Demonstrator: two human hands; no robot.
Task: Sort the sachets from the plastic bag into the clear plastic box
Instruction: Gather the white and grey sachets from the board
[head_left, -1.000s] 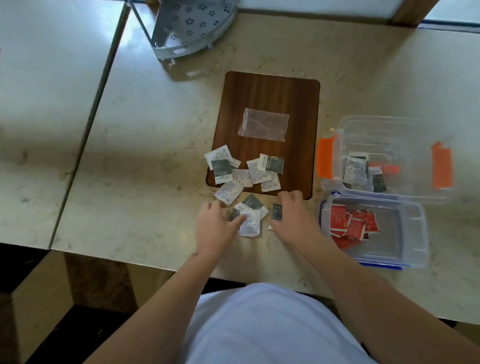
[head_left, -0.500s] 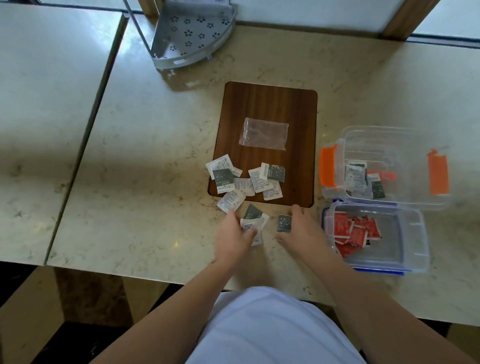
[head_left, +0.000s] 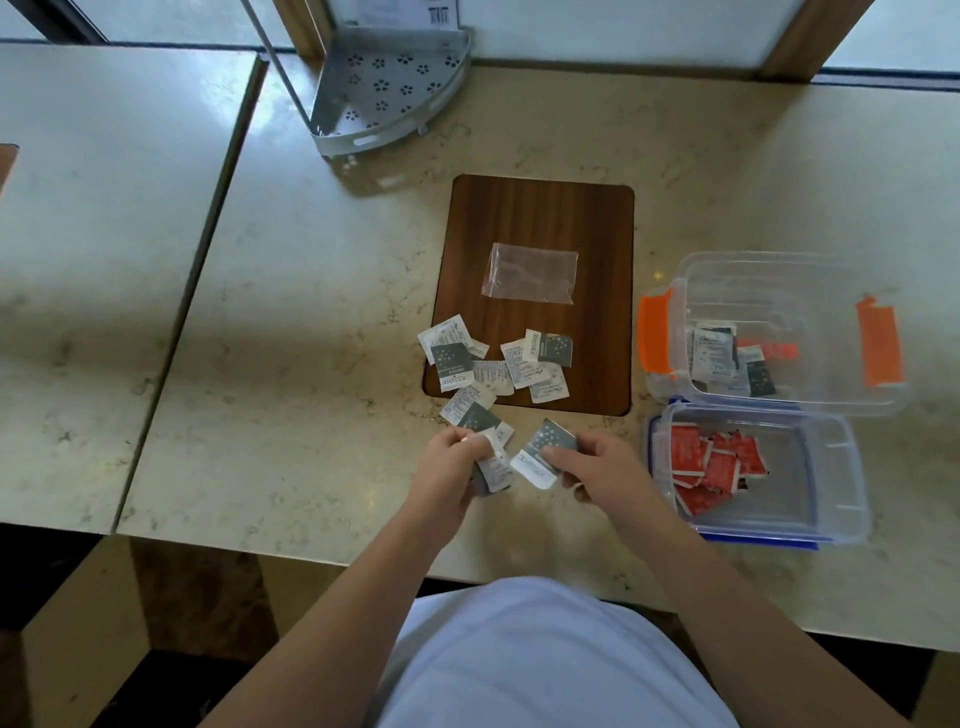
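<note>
Low centre of the frame, my left hand (head_left: 449, 465) has its grip pinched on grey-and-white sachets (head_left: 493, 467). Just right, my right hand (head_left: 605, 470) pinches one sachet (head_left: 545, 452). More loose sachets (head_left: 498, 364) lie above; the clear plastic box (head_left: 779, 332) sits at right on the worktop (head_left: 311, 338).
</note>
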